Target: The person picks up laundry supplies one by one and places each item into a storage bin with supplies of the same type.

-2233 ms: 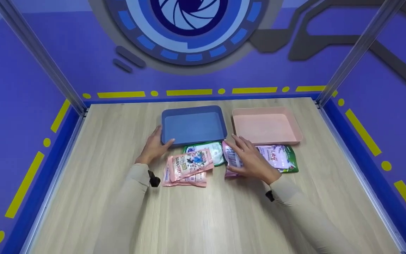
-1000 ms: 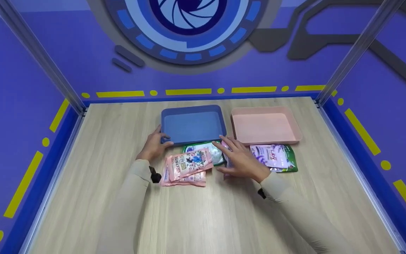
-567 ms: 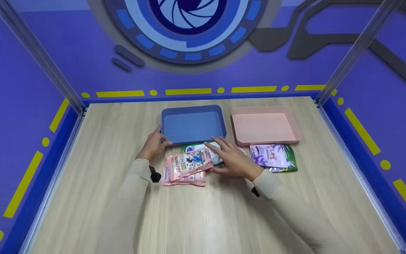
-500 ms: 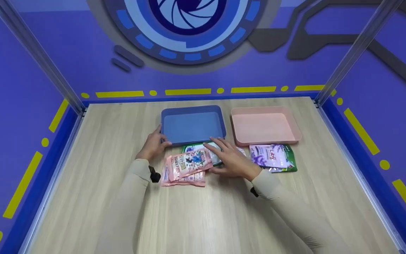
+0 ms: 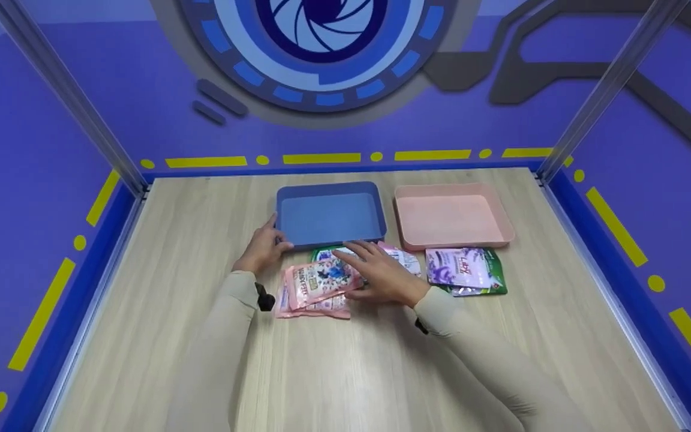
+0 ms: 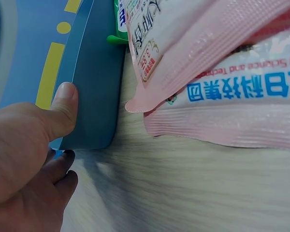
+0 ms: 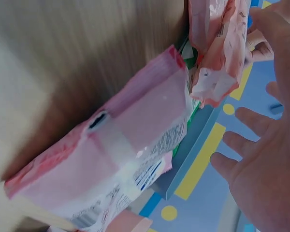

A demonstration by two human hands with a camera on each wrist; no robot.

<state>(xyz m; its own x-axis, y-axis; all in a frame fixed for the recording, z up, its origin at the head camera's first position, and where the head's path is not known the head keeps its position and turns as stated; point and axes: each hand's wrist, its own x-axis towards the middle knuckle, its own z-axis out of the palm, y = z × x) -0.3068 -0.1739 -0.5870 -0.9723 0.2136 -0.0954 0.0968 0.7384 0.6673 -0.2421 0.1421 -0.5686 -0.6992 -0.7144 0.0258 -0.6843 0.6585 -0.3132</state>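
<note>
At the front left corner of a blue tray [image 5: 330,217], my left hand [image 5: 260,247] grips the edge, its thumb on the wall in the left wrist view. Over the packets hovers my right hand [image 5: 384,275], fingers spread and holding nothing. Its fingertips are nearest to the upper pink packet [image 5: 318,285], which overlaps a second pink packet [image 5: 329,308]. Behind them a green-edged packet [image 5: 323,253] is partly hidden. A pale pink packet [image 7: 121,150] with a barcode lies below the right hand in the right wrist view.
A pink tray [image 5: 450,216] stands right of the blue one. In front of it a purple packet [image 5: 459,267] lies over a green one [image 5: 497,273]. Blue panels [image 5: 81,108] surround the wooden table [image 5: 321,372] at the back and sides.
My right hand has moved left from above the barcoded pink packet to near the upper pink packet, uncovering the purple packet. My left hand stays at the blue tray's corner.
</note>
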